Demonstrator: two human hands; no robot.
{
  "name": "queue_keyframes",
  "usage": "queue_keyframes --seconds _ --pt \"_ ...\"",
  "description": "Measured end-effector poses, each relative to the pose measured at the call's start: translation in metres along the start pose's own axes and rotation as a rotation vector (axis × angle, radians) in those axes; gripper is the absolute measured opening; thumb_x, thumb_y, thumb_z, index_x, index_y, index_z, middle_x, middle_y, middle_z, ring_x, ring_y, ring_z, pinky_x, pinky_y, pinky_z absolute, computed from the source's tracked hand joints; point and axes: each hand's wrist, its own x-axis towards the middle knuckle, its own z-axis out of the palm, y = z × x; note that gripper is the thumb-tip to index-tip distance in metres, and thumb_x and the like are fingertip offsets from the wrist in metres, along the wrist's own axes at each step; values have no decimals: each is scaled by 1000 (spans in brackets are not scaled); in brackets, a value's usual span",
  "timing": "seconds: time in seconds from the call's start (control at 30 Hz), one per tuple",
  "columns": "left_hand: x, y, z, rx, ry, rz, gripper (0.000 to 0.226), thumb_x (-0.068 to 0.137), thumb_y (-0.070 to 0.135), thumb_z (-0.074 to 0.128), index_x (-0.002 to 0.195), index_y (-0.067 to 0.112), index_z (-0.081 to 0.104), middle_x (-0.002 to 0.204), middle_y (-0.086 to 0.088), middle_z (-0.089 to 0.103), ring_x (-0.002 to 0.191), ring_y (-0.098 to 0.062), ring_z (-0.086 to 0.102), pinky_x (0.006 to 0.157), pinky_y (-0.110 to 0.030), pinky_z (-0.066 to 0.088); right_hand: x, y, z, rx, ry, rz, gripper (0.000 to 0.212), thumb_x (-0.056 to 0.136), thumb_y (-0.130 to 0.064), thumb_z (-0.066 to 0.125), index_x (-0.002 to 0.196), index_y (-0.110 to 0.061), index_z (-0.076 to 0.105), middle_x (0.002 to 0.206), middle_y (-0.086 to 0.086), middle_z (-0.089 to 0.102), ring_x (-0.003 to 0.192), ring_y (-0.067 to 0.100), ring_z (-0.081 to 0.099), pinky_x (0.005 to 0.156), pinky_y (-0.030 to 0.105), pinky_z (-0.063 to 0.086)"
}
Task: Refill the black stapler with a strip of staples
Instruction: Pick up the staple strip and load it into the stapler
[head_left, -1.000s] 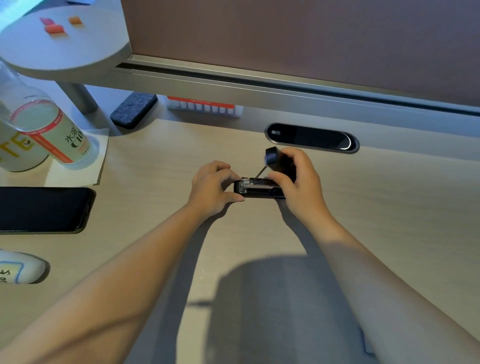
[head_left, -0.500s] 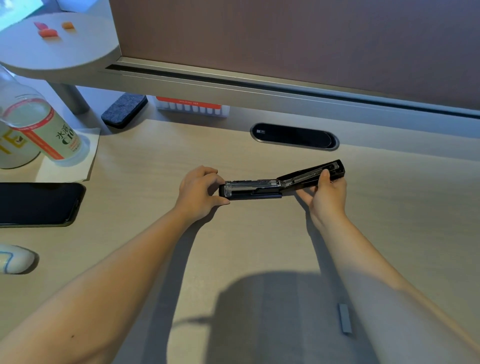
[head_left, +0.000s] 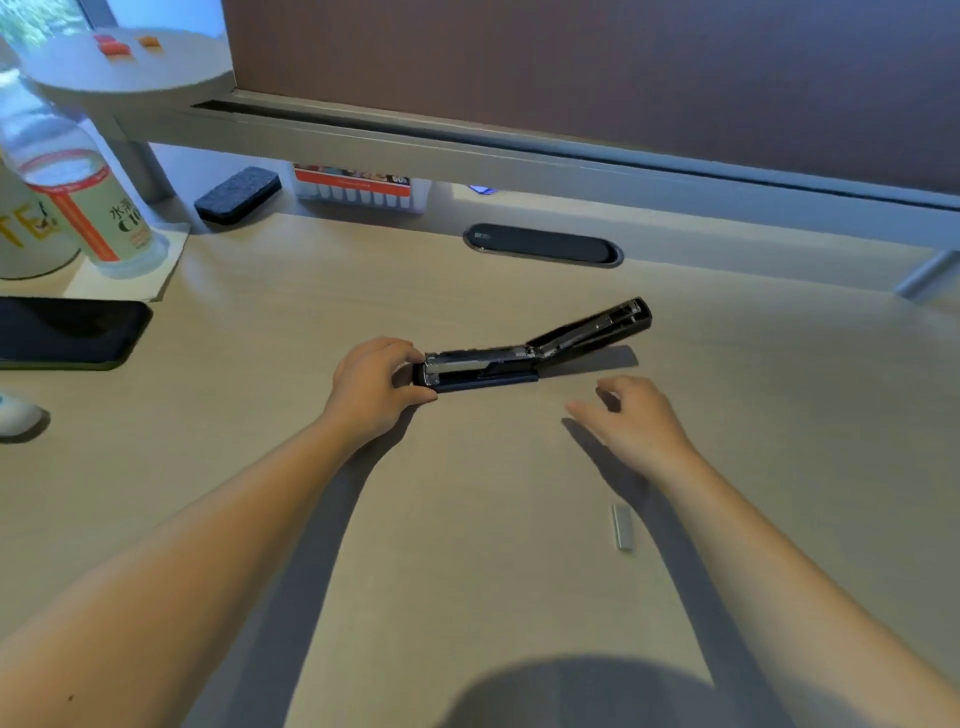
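On the pale wood-grain desk (head_left: 467, 519), at the far left, a dark flat phone (head_left: 67, 332) lay screen-up below a clear plastic bottle with a red-and-white label (head_left: 78, 208). Toward the middle, the left hand (head_left: 374, 387) pinched the near end of the black stapler (head_left: 519, 353) between thumb and fingertips, holding its base flat on the desk. The stapler lay fully unfolded: its base ran rightward with the silver metal staple channel exposed on top, and its black lid was swung back past the hinge, angled up and to the right, its inner metal rail showing. Right of it, the right hand (head_left: 634, 421) hovered apart from the stapler, fingers loosely curled and empty. Nearer the person, a short grey strip of staples (head_left: 622, 526) lay on the desk just beside the right forearm.
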Motion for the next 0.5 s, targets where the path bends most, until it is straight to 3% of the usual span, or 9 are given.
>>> queue_keyframes --seconds 0.1,0.2,0.3,0.5 --pt "-11 3 6 44 10 34 38 70 24 70 101 5 61 112 -17 63 108 -33 52 90 -44 42 -26 13 3 -217 -29 -81 36 74 -49 57 85 -15 51 99 9 51 96 26 46 76 35 38" --pt "-25 7 10 39 29 51 34 71 24 69 100 7 61 112 -17 62 106 -33 52 87 -43 42 -54 22 6 -280 -2 -148 56 73 -48 60 113 -9 49 123 11 50 114 29 43 91 40 40" --pt "-44 13 14 -6 47 47 32 73 23 67 101 9 61 119 -17 60 109 -33 51 90 -42 42 -80 33 12 -293 77 -172 61 75 -45 60 121 -8 44 130 11 48 118 29 43 95 40 39" --pt "-74 21 16 -30 81 18 38 75 24 66 109 9 57 130 -17 54 120 -33 47 98 -44 41 -108 46 27 -164 326 -150 38 79 -37 58 99 -5 54 109 13 57 98 28 52 79 37 44"
